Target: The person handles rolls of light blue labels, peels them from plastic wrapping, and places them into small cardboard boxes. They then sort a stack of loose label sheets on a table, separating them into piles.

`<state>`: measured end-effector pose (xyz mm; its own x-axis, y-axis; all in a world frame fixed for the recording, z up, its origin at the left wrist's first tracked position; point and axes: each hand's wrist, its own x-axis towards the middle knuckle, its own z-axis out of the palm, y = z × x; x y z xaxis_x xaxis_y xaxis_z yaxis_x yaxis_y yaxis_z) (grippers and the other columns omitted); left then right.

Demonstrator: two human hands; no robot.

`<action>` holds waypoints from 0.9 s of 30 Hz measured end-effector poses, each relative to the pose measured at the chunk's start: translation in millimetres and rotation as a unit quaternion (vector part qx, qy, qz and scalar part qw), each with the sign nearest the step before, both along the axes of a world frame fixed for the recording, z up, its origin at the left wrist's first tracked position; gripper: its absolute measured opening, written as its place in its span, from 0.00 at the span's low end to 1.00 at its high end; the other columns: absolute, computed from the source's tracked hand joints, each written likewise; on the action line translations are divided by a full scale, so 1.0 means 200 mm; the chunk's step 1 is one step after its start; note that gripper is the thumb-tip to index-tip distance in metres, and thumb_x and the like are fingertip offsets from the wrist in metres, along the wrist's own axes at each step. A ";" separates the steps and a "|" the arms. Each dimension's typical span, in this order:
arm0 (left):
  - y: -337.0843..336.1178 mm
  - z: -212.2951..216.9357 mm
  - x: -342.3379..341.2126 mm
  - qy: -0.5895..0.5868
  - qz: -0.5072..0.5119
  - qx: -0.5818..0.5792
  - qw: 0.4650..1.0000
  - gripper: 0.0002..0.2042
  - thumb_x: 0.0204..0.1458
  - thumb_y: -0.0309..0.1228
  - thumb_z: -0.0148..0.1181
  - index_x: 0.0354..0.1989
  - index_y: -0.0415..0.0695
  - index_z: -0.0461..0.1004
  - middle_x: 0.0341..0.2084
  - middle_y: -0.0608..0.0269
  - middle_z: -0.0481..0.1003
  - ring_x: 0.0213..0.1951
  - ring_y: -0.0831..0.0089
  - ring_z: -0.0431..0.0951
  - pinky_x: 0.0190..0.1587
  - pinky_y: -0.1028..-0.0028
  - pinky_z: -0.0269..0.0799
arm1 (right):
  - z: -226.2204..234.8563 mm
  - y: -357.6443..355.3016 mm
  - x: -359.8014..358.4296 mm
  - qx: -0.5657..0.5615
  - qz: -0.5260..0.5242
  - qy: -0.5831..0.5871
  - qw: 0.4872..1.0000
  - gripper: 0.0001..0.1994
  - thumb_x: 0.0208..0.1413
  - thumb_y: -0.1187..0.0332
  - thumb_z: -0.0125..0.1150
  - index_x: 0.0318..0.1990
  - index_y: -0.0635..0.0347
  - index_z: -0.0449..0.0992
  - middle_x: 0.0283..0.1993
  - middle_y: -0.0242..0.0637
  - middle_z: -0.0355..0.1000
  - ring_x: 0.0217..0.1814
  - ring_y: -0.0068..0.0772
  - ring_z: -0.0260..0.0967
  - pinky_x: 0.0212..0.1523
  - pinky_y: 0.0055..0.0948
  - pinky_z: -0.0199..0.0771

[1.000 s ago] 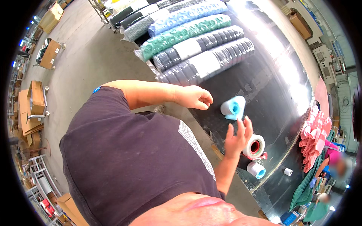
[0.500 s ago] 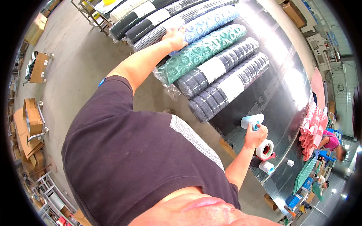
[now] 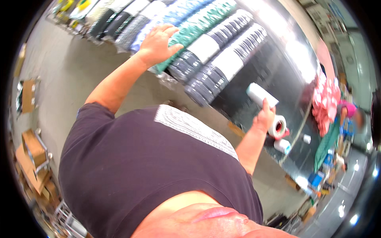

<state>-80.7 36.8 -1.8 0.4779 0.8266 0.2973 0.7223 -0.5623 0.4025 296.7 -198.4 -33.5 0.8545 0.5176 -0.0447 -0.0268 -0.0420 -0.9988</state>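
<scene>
1. the left hand [image 3: 158,43] is in the upper middle of the frame, arm stretched out, resting flat on a green patterned fabric roll [image 3: 190,29]; its fingers are spread over the roll's end.
2. that roll lies in a row of fabric rolls across the top of the frame, between a blue patterned roll [image 3: 174,12] and a dark roll with a white band [image 3: 210,43], with another dark roll [image 3: 226,65] just beside that one.
3. the rolls sit on a dark shiny surface [image 3: 278,67] that runs toward the upper right.
4. the right hand [image 3: 265,119] is right of centre, holding up a white roll [image 3: 260,95]; its fingers are closed on the roll's lower end, one finger up along its side.
5. just right of that hand a tape roll [image 3: 279,127] stands on the surface, and a small white and blue roll [image 3: 283,146] lies below it.
6. a pile of pink cloth [image 3: 325,103] lies at the right edge of the surface.
7. another person [image 3: 349,115] stands at the far right, blurred.
8. cardboard boxes [image 3: 33,154] stand on the floor at the lower left.
</scene>
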 end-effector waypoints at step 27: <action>-0.50 0.03 0.50 -0.359 -0.232 -0.300 0.853 0.07 0.49 0.28 0.69 0.33 0.39 0.79 0.35 0.67 0.70 0.42 0.76 0.70 0.47 0.75 0.66 | 0.12 -0.05 -0.57 0.117 0.252 -0.069 0.958 0.19 0.55 0.80 0.60 0.55 0.64 0.69 0.58 0.37 0.59 0.60 0.31 0.60 0.56 0.28 0.63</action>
